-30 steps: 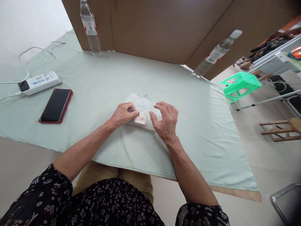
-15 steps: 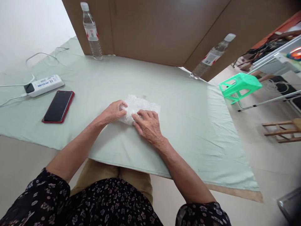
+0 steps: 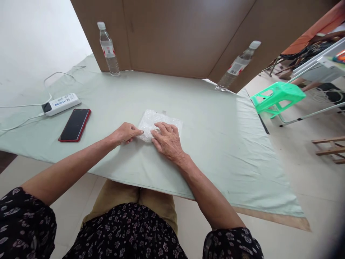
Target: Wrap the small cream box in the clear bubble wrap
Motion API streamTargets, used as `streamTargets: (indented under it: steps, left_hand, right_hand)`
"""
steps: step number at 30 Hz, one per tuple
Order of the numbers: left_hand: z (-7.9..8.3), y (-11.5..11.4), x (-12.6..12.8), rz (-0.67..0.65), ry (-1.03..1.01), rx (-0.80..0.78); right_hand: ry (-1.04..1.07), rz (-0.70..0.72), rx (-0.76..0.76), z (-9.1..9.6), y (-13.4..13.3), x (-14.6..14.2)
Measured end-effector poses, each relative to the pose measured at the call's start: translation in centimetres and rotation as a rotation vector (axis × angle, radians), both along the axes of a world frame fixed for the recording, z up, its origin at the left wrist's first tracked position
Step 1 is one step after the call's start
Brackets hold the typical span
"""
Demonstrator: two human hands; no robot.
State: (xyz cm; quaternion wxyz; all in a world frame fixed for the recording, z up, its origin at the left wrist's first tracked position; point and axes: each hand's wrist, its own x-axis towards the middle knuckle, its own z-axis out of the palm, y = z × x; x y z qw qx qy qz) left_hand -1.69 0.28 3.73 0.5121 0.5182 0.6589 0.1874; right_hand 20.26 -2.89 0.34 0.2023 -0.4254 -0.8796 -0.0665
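Observation:
A small bubble-wrap packet [image 3: 159, 121] lies on the pale green cloth [image 3: 205, 144] in front of me. My right hand [image 3: 167, 139] rests flat on the packet's near half, fingers stretched out and pressing down. At the packet's left edge my left hand [image 3: 124, 132] pinches the bubble wrap with fingertips together. Whatever is wrapped inside is hidden under the bubble wrap and my right hand.
A red-cased phone [image 3: 75, 124] and a white power bank [image 3: 61, 104] with white cables lie at the left. Two water bottles [image 3: 108, 49] [image 3: 236, 66] stand at the back by brown panels. A green plastic stool [image 3: 277, 98] and a wooden stool [image 3: 330, 149] are on the floor right.
The small printed item seen a second ago is now covered by the bubble wrap. My right hand has come down flat on the packet; my left hand shifted to its left edge.

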Motion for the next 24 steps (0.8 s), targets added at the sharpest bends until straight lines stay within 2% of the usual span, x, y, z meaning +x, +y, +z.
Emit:
streamTargets:
  steps: [3,7,17,21,24]
  left_hand:
    - [0.4,0.1,0.5,0.013,-0.068,-0.049]
    - [0.8,-0.2,1.6,0.063,-0.116,0.100]
    - [-0.1,-0.8,4.5,0.104,-0.340,0.163]
    - [0.8,-0.9,4.5,0.055,-0.399,0.083]
    - [1.2,-1.0,4.3,-0.036,-0.415,0.050]
  right_hand:
    - [-0.011,0.003,0.006,0.0,0.1,0.1]
    - [-0.010,-0.005,0.002,0.1,0.0,0.0]
    - [0.103,-0.006,-0.012,-0.3,-0.1,-0.3]
    - [0.213,0.036,-0.037,0.1,-0.2,0.2]
    - [0.310,0.077,-0.066,0.4,-0.2,0.6]
